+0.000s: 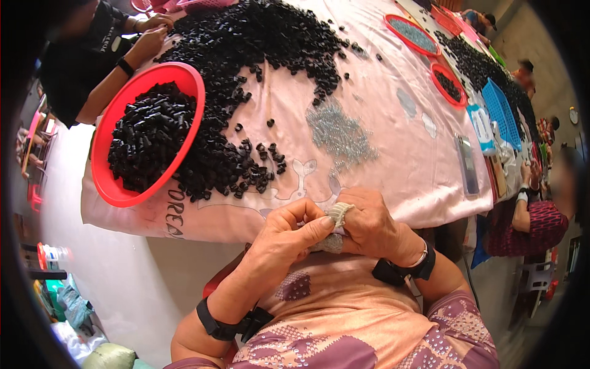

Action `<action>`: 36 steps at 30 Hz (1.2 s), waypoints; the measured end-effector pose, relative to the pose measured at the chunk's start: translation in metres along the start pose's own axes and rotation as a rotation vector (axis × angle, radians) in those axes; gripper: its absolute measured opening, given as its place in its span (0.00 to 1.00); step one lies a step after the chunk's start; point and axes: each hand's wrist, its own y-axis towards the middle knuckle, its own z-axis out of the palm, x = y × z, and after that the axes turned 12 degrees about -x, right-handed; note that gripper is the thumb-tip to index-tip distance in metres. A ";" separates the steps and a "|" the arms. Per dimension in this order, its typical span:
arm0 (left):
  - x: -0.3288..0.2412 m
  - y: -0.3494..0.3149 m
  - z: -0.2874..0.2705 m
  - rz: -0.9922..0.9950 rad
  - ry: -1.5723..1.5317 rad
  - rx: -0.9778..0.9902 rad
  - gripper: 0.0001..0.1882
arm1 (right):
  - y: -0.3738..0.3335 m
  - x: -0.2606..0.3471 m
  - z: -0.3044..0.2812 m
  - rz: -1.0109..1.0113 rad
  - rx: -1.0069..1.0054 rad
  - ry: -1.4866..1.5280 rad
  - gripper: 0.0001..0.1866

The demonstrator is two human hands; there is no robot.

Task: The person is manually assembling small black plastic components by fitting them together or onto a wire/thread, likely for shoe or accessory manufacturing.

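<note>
My left hand (pixel 289 234) pinches a small off-white ribbed knit piece (pixel 340 213) between thumb and fingers, just in front of the table's near edge. My right hand (pixel 372 224) is curled closed against the other side of the knit piece; its fingertips are hidden. A greyish knit bit (pixel 330 243) shows below, between the two hands. Beyond them, a heap of small clear pieces (pixel 341 135) lies on the pink cloth (pixel 393 184). Further left spreads a large pile of small black plastic parts (pixel 246 37).
A red basin (pixel 198 117) of black parts stands at the left, near a co-worker's hands (pixel 153 37). At the right are smaller red trays (pixel 435 77), a blue basket (pixel 501 114), a phone (pixel 467 165) and a white-and-blue packet (pixel 481 129). Another person (pixel 531 215) sits far right.
</note>
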 end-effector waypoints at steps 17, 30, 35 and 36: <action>0.008 0.009 -0.011 -0.132 -0.195 0.009 0.12 | 0.073 -0.006 0.005 0.562 0.140 0.055 0.23; 0.003 0.007 -0.014 -0.155 -0.186 -0.006 0.11 | 0.133 -0.069 0.059 0.333 0.145 -0.350 0.17; 0.002 0.005 -0.014 -0.128 -0.135 -0.001 0.10 | 0.141 -0.072 0.068 0.421 0.349 -0.062 0.12; 0.002 0.005 -0.014 -0.117 -0.126 0.001 0.10 | 0.146 -0.076 0.072 0.358 0.235 -0.106 0.12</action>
